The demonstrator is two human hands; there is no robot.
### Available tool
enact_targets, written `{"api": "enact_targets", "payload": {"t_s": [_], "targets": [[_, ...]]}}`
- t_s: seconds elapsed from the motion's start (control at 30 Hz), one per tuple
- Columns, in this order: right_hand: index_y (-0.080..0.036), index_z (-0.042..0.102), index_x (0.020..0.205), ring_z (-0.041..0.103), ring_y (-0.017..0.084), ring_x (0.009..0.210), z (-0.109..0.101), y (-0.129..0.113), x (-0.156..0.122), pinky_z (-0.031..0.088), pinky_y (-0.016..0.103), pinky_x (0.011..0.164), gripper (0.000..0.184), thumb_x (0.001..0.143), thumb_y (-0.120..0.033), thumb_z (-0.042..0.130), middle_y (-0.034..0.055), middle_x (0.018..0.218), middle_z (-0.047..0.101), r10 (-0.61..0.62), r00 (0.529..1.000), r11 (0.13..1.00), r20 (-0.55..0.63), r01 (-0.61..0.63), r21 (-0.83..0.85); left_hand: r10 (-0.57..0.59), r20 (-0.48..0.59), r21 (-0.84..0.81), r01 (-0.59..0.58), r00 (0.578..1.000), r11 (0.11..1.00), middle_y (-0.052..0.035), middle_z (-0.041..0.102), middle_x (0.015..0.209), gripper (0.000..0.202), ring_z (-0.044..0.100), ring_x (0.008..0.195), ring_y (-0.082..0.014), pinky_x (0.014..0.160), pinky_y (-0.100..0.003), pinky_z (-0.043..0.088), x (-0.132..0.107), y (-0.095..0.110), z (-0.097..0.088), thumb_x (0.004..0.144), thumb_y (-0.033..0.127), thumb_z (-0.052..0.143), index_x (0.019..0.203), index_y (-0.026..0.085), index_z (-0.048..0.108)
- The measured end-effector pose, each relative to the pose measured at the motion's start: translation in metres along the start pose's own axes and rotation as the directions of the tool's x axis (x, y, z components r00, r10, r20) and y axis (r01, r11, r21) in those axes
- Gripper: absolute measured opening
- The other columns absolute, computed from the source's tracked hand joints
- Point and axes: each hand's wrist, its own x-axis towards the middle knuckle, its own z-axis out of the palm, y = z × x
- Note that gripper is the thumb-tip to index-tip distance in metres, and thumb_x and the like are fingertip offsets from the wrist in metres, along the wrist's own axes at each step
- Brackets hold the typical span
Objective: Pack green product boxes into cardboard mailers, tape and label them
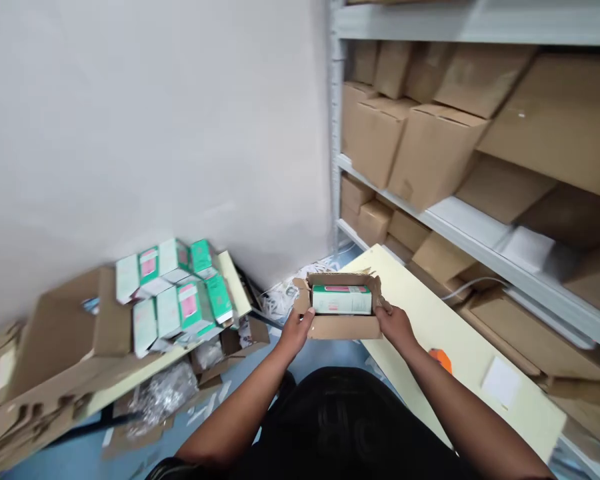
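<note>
Fingers (307, 319) grip carton (345, 327); orange item (441, 360), perhaps tape, on table (410, 293).

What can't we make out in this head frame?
All in the head view:
Left hand, right hand: where the fingers sit beneath the open carton; the carton hides them.
Green-and-white box: its underside, hidden by the carton; its print, too small and blurred.
Orange thing: what it is; the right forearm partly covers it.
Shelf rack: full extent, cut off by the top and right edges.
</note>
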Motion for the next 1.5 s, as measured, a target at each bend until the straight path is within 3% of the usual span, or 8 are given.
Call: {"api": "enact_targets", "payload": {"t_s": [0.17,0.33,0.53,0.83,0.97,1.2,1.4,1.5], "targets": [[-0.021,0.069,0.069,0.068,0.026,0.077,0.057,-0.073,-0.019,0.041,0.029,0.062,0.034,0.086,-0.042,0.05,0.0099,0.075,0.074,-0.14,0.989,0.985,0.05,0.145,-0.09,0.07,-0.149,-0.039,-0.077,0.986,0.996,-0.0125,0.066,0.136,0.061,0.056,0.133,-0.0306,0.113,-0.041,0.042,-0.042,-0.027,-0.09,0.094,0.062,0.053,0.136,0.019,0.061],[-0.019,0.068,0.067,0.07,0.028,0.078,0.128,-0.152,-0.05,0.043,0.029,0.062,0.037,0.085,-0.046,0.049,0.0116,0.075,0.075,-0.215,0.973,0.971,0.089,0.223,-0.091,0.206,-0.132,-0.048,-0.214,0.97,0.976,-0.0095,0.063,0.139,0.058,0.053,0.135,-0.0296,0.116,-0.041,0.039,-0.083,-0.054,-0.203,0.098,0.063,0.045,0.136,0.023,0.062],[-0.015,0.075,0.079,0.071,0.03,0.086,0.208,-0.224,-0.077,0.045,0.029,0.065,0.039,0.083,-0.047,0.053,0.0129,0.079,0.077,-0.258,0.957,0.962,0.134,0.268,-0.059,0.057,-0.292,-0.121,-0.096,0.955,0.988,-0.0103,0.071,0.126,0.06,0.063,0.122,-0.0288,0.106,-0.038,0.048,-0.115,-0.103,-0.325,0.093,0.067,0.049,0.123,0.019,0.068],[-0.015,0.076,0.082,0.07,0.031,0.085,0.291,-0.314,-0.081,0.047,0.031,0.067,0.044,0.082,-0.05,0.05,0.0115,0.079,0.076,-0.399,0.879,0.895,0.262,0.435,-0.096,-0.004,-0.639,-0.029,-0.019,0.769,0.999,-0.0059,0.076,0.107,0.041,0.068,0.104,-0.025,0.095,-0.034,0.052,-0.137,-0.148,-0.467,0.09,0.052,0.055,0.109,0.02,0.072],[-0.016,0.076,0.082,0.07,0.03,0.083,0.329,-0.346,-0.065,0.046,0.03,0.064,0.044,0.082,-0.051,0.05,0.0104,0.078,0.076,-0.443,0.829,0.856,0.341,0.505,-0.115,-0.024,-0.699,0.113,0.144,0.715,0.983,-0.0041,0.077,0.104,0.036,0.069,0.099,-0.0231,0.091,-0.031,0.052,-0.125,-0.158,-0.519,0.09,0.046,0.055,0.109,0.021,0.073],[-0.015,0.075,0.075,0.069,0.029,0.079,0.383,-0.408,-0.021,0.044,0.03,0.062,0.045,0.082,-0.051,0.049,0.0102,0.075,0.075,-0.466,0.725,0.796,0.508,0.593,-0.117,-0.264,-0.629,0.23,0.499,0.731,0.835,-0.0121,0.075,0.113,0.03,0.067,0.11,-0.0303,0.096,-0.035,0.048,-0.067,-0.188,-0.603,0.08,0.04,0.073,0.103,0.02,0.073],[-0.017,0.072,0.068,0.068,0.028,0.075,0.404,-0.455,-0.003,0.043,0.03,0.06,0.044,0.081,-0.052,0.05,0.0087,0.07,0.073,-0.457,0.686,0.762,0.567,0.63,-0.148,-0.44,-0.593,0.05,0.577,0.675,0.816,-0.0147,0.077,0.101,0.046,0.069,0.108,-0.038,0.096,-0.042,0.051,-0.015,-0.23,-0.64,0.051,0.044,0.095,0.084,0.022,0.073],[-0.017,0.073,0.071,0.068,0.029,0.078,0.412,-0.462,-0.005,0.044,0.03,0.062,0.045,0.082,-0.054,0.05,0.0081,0.072,0.074,-0.458,0.698,0.775,0.55,0.616,-0.137,-0.454,-0.56,-0.048,0.519,0.694,0.853,-0.0141,0.077,0.097,0.062,0.071,0.103,-0.0395,0.095,-0.048,0.053,0.013,-0.256,-0.646,0.041,0.05,0.098,0.092,0.024,0.075]]}}
